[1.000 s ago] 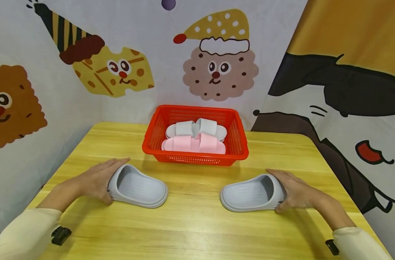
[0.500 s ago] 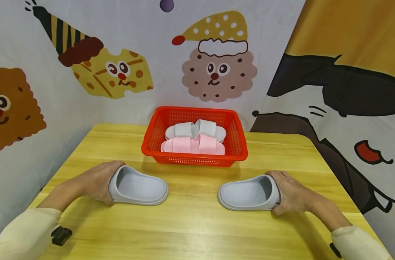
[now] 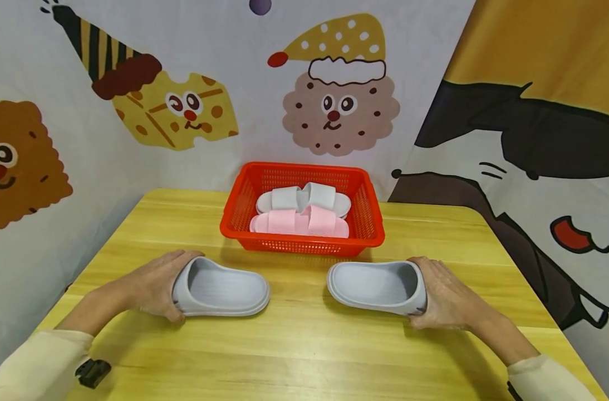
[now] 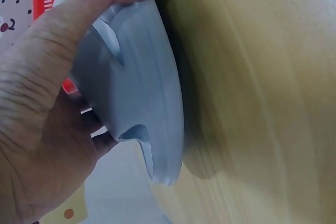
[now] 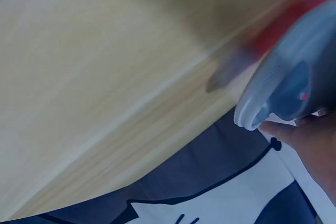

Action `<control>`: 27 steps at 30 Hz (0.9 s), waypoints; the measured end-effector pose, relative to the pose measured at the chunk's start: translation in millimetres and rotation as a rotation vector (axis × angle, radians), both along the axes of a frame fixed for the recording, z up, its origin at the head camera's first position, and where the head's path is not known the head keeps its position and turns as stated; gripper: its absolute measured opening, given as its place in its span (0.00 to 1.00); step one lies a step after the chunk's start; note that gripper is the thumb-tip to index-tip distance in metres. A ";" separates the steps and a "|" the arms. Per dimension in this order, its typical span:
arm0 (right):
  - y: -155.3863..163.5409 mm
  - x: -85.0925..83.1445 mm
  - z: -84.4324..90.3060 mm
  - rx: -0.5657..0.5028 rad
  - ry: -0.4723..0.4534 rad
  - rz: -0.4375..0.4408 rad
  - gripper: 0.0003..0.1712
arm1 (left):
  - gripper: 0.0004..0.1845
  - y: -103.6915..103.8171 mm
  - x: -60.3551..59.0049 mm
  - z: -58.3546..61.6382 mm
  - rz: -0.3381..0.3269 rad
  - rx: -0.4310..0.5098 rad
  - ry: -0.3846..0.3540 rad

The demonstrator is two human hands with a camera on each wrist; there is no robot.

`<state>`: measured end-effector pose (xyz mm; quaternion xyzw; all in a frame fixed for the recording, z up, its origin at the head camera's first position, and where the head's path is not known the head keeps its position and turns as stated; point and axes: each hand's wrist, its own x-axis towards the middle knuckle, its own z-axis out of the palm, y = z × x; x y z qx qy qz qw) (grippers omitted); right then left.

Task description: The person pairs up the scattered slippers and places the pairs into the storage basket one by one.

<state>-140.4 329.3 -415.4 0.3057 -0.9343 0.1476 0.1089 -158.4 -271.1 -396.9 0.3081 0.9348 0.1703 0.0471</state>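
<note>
My left hand (image 3: 159, 284) grips the toe end of a grey clog (image 3: 229, 289), thumb on the near side and fingers on the far side. In the left wrist view that clog (image 4: 131, 82) shows its side close over the wood, with a shadow beside it. On the right, my right hand (image 3: 445, 295) holds the matching grey clog (image 3: 374, 281) the same way, its open heel end facing left. A shadow under this clog shows it lifted off the table. The right wrist view catches its sole edge (image 5: 283, 61), slightly blurred.
A red plastic basket (image 3: 294, 246) stands at the back of the wooden table (image 3: 294, 356). White slippers (image 3: 320, 196) and pink slippers (image 3: 299, 224) lie inside it. Behind the table hangs a cloth wall with cartoon prints (image 3: 339, 114).
Both clogs have moved inward, towards each other. The right one has risen and turned, its heel end swinging away from me. Both hands have closed more firmly around the clogs.
</note>
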 end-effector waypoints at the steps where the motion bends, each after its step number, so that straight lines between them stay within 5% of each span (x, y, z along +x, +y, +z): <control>1: -1.3 0.6 1.6 -0.007 0.011 0.002 0.65 | 0.60 0.6 0.6 -0.5 0.002 0.007 0.003; 27: -32.1 19.5 24.0 0.067 0.023 0.004 0.71 | 0.58 34.7 12.8 -1.3 -0.063 0.070 0.129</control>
